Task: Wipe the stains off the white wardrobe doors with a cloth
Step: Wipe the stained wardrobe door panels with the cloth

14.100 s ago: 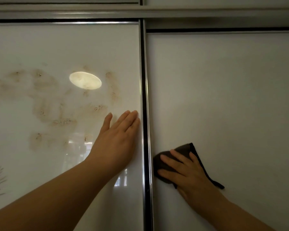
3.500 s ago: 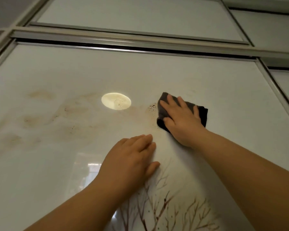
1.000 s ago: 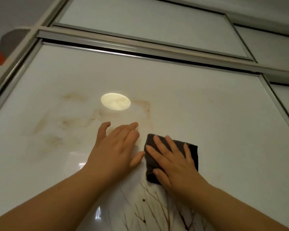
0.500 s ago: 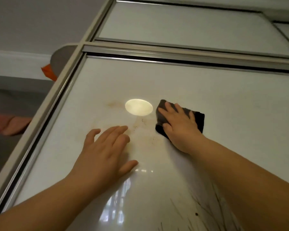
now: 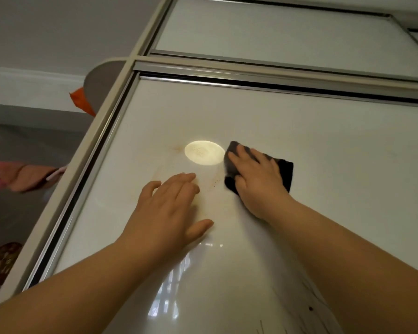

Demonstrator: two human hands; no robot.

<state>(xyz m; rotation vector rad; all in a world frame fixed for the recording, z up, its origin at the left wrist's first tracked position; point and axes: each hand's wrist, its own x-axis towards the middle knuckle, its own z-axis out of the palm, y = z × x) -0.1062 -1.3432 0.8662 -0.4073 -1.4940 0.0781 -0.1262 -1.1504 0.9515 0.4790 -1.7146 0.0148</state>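
A glossy white wardrobe door (image 5: pixel 336 145) fills the view, seen from below. My right hand (image 5: pixel 258 182) presses a dark grey cloth (image 5: pixel 284 172) flat against the door, just right of a bright round light reflection (image 5: pixel 204 152). Faint brown stains (image 5: pixel 212 183) remain between my hands and left of the reflection (image 5: pixel 177 148). My left hand (image 5: pixel 169 210) lies flat on the door with fingers spread, holding nothing, lower left of the cloth.
The door's metal frame (image 5: pixel 89 162) runs diagonally at left, with a top rail (image 5: pixel 275 73) and an upper cabinet panel (image 5: pixel 275 37) above. A brown branch print (image 5: pixel 307 307) marks the door at lower right. Orange and pink items (image 5: pixel 81 103) sit beyond the left edge.
My right hand has slid the cloth from lower on the door up beside the light reflection. The stains have faded. My view has swung left, showing the door's left frame.
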